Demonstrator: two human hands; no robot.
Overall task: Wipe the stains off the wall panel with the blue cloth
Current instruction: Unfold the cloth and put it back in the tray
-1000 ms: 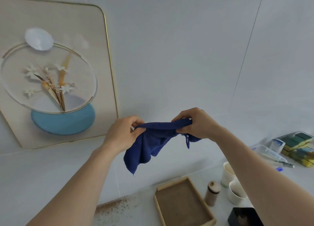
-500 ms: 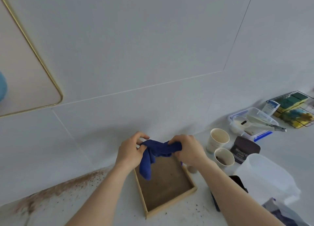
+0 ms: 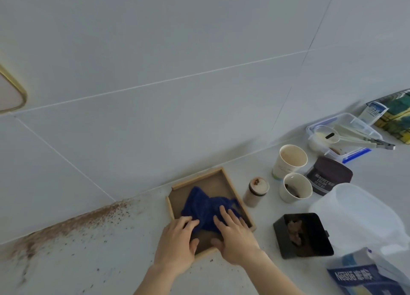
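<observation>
Head view. The blue cloth, held up taut between both hands in front of the wall half a second ago, now lies crumpled inside the wooden tray on the surface. The left hand and right hand rest flat on the cloth's near edge, fingers extended. Neither grip is closed round the fabric; the palms appear to press it down, though whether the fingertips pinch any fold cannot be told. The camera has tilted downward, so the framed picture has left the view except for one gold-edged corner.

Brown stains remain along the seam where the wall panel meets the surface, well to the left of the tray, with specks scattered over the surface. Judged from this, wiping has not begun: the cloth is probably being bunched or loaded in the tray, and must be carried left to the stained strip.
</observation>
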